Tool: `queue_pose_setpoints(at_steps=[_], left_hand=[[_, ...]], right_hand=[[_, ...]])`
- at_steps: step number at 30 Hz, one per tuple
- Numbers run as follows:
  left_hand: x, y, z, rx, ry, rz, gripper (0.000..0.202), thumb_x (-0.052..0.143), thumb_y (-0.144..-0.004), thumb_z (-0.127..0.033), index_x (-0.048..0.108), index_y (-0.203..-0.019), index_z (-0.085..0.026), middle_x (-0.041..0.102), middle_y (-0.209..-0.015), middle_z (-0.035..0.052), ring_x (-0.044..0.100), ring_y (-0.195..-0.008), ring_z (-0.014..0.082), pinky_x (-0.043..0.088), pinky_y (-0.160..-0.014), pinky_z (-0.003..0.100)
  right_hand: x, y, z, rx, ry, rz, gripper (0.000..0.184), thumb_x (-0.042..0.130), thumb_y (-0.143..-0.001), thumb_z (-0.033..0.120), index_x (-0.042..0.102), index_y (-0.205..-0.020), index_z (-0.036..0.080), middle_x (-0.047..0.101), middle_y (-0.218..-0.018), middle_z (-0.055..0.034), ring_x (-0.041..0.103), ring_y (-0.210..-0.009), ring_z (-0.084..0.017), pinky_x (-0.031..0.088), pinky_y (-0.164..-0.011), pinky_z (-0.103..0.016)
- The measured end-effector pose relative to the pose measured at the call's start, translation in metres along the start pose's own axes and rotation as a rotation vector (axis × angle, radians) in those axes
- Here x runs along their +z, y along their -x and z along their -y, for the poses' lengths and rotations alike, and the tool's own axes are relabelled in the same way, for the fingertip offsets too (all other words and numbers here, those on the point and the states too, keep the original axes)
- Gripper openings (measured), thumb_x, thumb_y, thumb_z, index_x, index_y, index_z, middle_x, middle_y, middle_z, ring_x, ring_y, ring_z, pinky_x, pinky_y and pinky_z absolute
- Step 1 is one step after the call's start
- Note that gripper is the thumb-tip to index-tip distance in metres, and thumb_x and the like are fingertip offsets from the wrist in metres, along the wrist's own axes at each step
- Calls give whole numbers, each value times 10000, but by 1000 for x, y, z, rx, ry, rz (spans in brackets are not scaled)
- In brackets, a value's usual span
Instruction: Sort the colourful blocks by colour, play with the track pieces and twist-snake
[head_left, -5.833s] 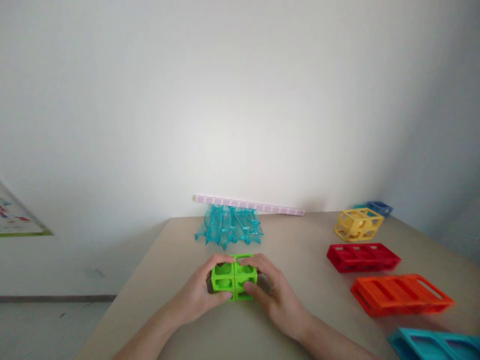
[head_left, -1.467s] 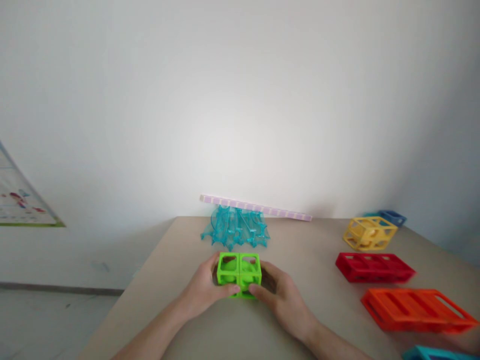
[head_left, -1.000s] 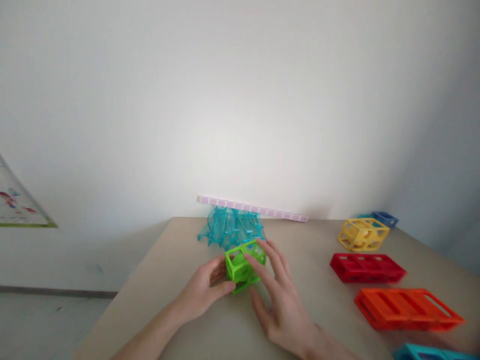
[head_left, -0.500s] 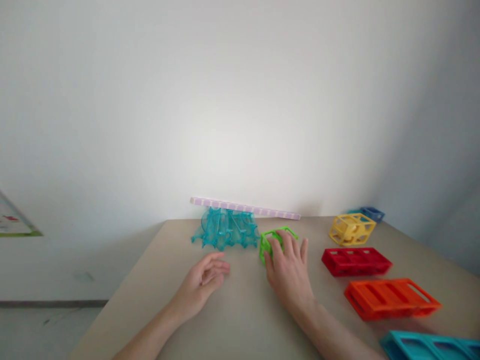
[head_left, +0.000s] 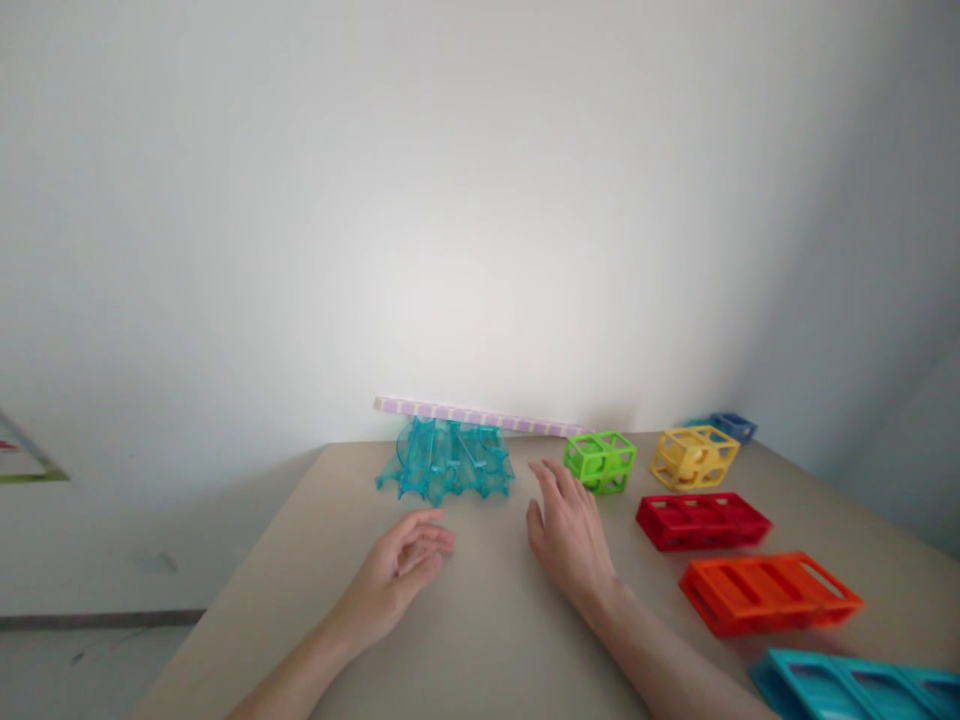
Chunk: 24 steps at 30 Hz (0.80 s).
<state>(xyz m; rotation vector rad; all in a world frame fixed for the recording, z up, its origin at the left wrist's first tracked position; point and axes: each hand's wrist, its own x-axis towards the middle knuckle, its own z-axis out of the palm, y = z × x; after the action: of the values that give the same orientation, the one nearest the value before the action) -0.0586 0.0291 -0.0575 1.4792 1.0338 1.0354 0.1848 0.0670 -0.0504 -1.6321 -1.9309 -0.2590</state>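
Observation:
A green open-frame block stands on the beige table near its far edge, just left of a yellow frame cube. My right hand hovers a little short of the green block, fingers stretched out, holding nothing. My left hand rests low over the table at centre left, fingers loosely curled and apart, also with nothing in it. A pile of clear turquoise plastic pieces lies beyond both hands.
To the right lie a red frame block, an orange one and a teal one at the near corner. A small blue piece sits behind the yellow cube. A lilac strip leans along the wall.
Both hands held the green block at the table's centre. The left hand let go, the right hand carried it to the far right beside the yellow cube, released it and drew back.

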Motion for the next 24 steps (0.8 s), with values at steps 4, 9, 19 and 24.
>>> queue_pose_setpoints(at_steps=[4,9,19,24], left_hand=[[1,0,-2,-3,6,-11,479,676,-816,-426,537,-1208,-188,685,-1078,121,647,-1036,255,455,-939,389],[3,0,-5,-22,12,-24,495,702,-785,-444,559,-1188,-194,689,-1062,113,651,-1019,255,465,-923,382],[2,0,-5,-16,-18,4,481,671,-814,-427,532,-1205,-185,671,-1079,126,644,-1039,262,452,-952,405],[2,1,-6,-12,-34,13,477,642,-836,-425,509,-1218,-173,660,-1095,137,638,-1045,260,453,-950,405]], right_hand=[[4,-1,-10,103,30,15,568,465,-812,127,441,-1376,66,486,-1362,-259,506,-1195,-381,444,-937,-506],[8,-1,-13,136,5,48,679,499,-784,137,352,-1443,64,384,-1444,-290,449,-1280,-396,415,-987,-510],[16,-1,-21,145,-152,91,752,489,-801,152,219,-1500,91,220,-1546,-255,322,-1404,-346,360,-1087,-448],[13,-4,-22,207,-186,61,784,479,-828,163,113,-1517,78,167,-1550,-282,234,-1437,-354,341,-1102,-481]])
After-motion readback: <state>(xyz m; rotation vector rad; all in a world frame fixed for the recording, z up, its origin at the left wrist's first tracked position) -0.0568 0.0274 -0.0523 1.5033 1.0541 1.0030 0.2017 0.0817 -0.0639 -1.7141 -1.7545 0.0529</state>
